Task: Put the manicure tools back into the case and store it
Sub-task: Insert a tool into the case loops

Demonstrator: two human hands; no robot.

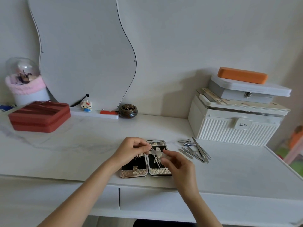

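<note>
The case [146, 164] has a black matt lining and a shiny, woven-textured metallic trim. The loose tools [196, 151] beside it are polished bare metal. The counter [82, 145] is smooth, white and faintly veined like marble. The white box [232, 128] is ribbed glossy plastic. The red box [39, 117] has a matt, leather-like surface. The dome [21, 68] is clear and glossy above pink fleecy cloth [24, 86].
</note>
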